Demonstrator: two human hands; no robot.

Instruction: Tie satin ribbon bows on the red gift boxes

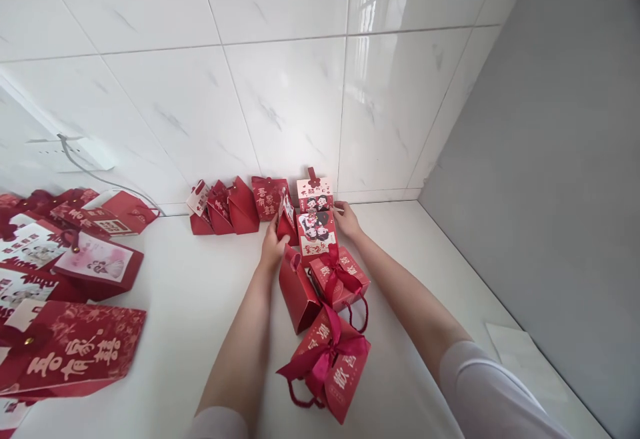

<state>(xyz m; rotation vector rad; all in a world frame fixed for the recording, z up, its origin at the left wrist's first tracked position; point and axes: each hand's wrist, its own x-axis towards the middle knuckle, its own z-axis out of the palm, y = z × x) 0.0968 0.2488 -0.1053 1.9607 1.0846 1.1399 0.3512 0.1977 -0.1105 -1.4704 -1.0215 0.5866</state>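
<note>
- The left hand [273, 244] is partly curled at the left side of a narrow red card box with a white printed label [287, 227]; whether it grips the box or only rests against it, I cannot tell.
- The right hand [349, 220], loosely bent, lies at the right edge of two cartoon-printed boxes; its fingertips are partly hidden, so its hold cannot be told.
- Of that pair, between the hands, a pale pink and red card box with a flower-shaped tab [315, 187] stands near the wall, and a red and cream card box picturing a couple [317, 231] is just in front of it.
- Nearer the wearer are a smooth red wedge-shaped card box [300, 295], a red card box with a satin bow and cord handle [353, 267], and, nearest, a second bow-tied red box [345, 375].
- Left of the hands, three pointed red card boxes [243, 209] stand beside a red box with pale characters [267, 197] along the white tiled wall [285, 105].
- Farther left on the white tabletop [195, 292] is a cluster of red gift boxes [95, 339].
- The boxes show only their outsides; their contents are hidden.
</note>
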